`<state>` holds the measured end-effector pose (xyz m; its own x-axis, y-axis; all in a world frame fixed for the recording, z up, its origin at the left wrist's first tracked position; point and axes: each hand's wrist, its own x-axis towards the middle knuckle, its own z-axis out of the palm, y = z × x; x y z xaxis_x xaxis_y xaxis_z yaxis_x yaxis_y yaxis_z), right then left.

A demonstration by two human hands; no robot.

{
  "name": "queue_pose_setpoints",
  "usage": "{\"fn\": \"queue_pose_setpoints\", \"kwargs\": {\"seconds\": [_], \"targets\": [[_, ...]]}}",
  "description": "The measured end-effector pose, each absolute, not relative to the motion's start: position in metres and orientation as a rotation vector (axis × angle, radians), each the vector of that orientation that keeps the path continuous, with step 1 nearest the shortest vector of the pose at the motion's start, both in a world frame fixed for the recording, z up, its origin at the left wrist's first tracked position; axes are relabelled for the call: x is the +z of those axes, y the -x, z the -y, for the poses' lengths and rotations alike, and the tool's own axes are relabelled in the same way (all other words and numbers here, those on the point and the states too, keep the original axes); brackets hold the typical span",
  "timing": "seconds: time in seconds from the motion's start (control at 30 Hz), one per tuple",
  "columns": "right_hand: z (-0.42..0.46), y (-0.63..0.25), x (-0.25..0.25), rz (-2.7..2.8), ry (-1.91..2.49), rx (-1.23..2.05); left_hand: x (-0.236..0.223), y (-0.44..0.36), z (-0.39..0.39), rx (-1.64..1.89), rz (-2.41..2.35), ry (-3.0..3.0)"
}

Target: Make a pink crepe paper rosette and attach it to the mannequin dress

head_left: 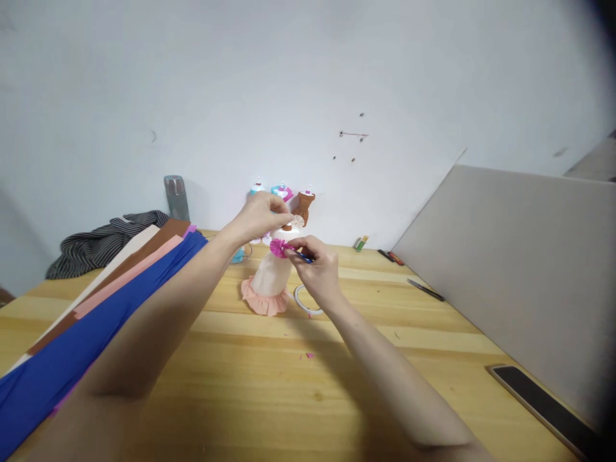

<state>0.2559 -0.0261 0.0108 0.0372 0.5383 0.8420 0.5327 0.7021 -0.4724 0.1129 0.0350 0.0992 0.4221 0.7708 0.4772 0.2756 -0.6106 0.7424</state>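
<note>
A small dress-form figure [270,274] in a cream skirt with a pink ruffled hem stands on the table between my hands. My left hand [260,215] is closed at its top, fingertips pinched at the edge of a cream pleated paper rosette [297,221]. Lower down, my right hand [317,266] pinches a magenta pleated rosette [278,248] against the figure's front. A slim blue object [304,258] also sticks out among the right fingers; its kind is not clear. Behind stand several other small dress forms, one of them brown [304,206], partly hidden by my left hand.
Coloured crepe paper sheets [110,308] and a striped cloth [110,240] lie left, near a thermos [177,197]. A white tape ring [308,301] lies beside the figure. Rightward are a glue stick [361,243], a dark pointed tool [426,290], a phone [539,404] and a pale panel [520,256].
</note>
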Motion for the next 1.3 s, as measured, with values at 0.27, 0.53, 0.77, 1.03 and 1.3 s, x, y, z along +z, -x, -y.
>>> {"fn": "queue_pose_setpoints", "kwargs": {"seconds": [0.27,0.53,0.77,1.03,1.3], "targets": [[0.028,-0.256,0.013,1.736,0.832,-0.051,0.099,-0.111,-0.033,1.130,-0.904,-2.103],[0.023,-0.245,-0.002,1.639,0.907,-0.108,0.100,-0.113,-0.028,1.148,-0.921,-2.070],[0.018,-0.240,-0.011,1.539,0.923,-0.172,0.095,-0.114,-0.030,1.188,-0.876,-2.072],[0.014,-0.236,-0.014,1.453,0.938,-0.179,0.086,-0.113,-0.035,1.246,-0.855,-2.116],[0.013,-0.236,-0.014,1.416,0.955,-0.163,0.079,-0.113,-0.035,1.372,-0.888,-2.145]]}}
